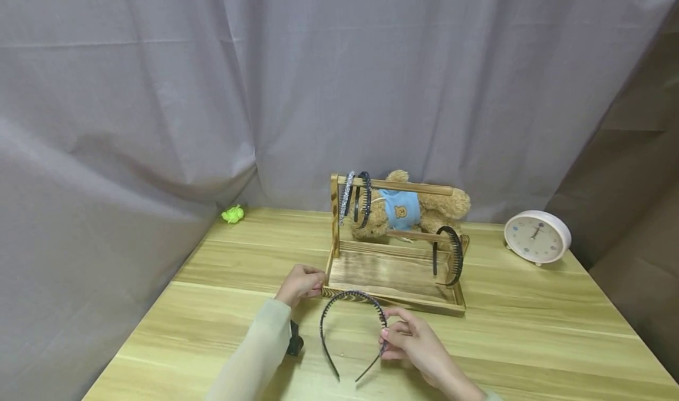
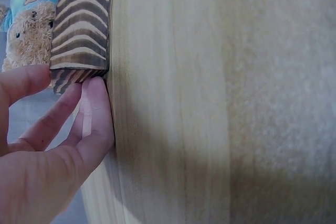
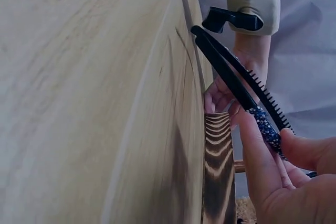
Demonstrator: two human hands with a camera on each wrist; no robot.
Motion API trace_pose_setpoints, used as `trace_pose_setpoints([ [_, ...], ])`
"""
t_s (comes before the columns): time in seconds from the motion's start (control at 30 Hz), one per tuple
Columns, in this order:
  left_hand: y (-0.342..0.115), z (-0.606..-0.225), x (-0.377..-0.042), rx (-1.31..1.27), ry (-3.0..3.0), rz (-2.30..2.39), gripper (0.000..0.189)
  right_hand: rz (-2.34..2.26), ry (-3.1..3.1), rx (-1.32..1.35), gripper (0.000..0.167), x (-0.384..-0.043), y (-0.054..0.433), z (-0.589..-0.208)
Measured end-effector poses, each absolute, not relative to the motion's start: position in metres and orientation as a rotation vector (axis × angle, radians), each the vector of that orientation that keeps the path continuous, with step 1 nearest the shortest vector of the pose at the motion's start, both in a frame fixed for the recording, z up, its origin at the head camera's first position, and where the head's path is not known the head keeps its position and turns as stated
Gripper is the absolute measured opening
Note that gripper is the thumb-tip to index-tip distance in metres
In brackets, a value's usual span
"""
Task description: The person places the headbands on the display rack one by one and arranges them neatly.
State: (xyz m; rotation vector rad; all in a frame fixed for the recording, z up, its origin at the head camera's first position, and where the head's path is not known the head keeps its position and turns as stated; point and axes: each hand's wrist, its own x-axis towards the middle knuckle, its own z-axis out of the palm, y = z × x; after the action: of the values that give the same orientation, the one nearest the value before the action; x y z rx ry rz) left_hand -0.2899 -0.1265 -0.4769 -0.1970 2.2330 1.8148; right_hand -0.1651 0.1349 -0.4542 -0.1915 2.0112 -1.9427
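Observation:
My right hand (image 1: 416,342) pinches a dark toothed headband (image 1: 352,293) by one side, thumb against fingers. Its ends point toward me, in front of a wooden headband rack (image 1: 392,301). Speckled sparkle covers part of the band (image 3: 265,127) in the right wrist view. My left hand (image 1: 302,284) holds the rack's front left corner (image 2: 81,51), with the thumb at the upper edge and the fingertips at the end and lower side. On the upper bar hang a glittery silver headband (image 1: 347,191) and dark headbands (image 1: 366,200); a black toothed headband (image 1: 456,253) hangs on the lower bar.
Behind the rack lies a teddy bear (image 1: 402,209) in a blue shirt. A white round clock (image 1: 537,237) stands at the right, and a crumpled yellow-green item (image 1: 233,214) lies at the back left. Grey curtain (image 1: 339,94) hangs behind the wooden table (image 1: 530,330).

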Motion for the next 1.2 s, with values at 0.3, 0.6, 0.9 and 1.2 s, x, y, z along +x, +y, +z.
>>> trace_pose_setpoints([
  [0.3, -0.126, -0.477, -0.290, -0.202, 2.241, 1.811, 0.036, -1.979, 2.119, -0.161, 0.052, -0.164, 0.138, -0.451],
  [0.6, -0.126, -0.477, -0.290, -0.195, 2.243, 1.808, 0.037, -2.022, 2.239, -0.027, 0.046, -0.171, 0.140, -0.444],
  [0.9, -0.126, -0.476, -0.289, -0.198, 2.251, 1.804, 0.037, -2.098, 2.261, 0.034, 0.043, -0.178, 0.143, -0.441],
  [1.2, -0.127, -0.477, -0.290, -0.191, 2.255, 1.804, 0.036, -2.088, 2.335, 0.033, 0.043, -0.185, 0.148, -0.440],
])
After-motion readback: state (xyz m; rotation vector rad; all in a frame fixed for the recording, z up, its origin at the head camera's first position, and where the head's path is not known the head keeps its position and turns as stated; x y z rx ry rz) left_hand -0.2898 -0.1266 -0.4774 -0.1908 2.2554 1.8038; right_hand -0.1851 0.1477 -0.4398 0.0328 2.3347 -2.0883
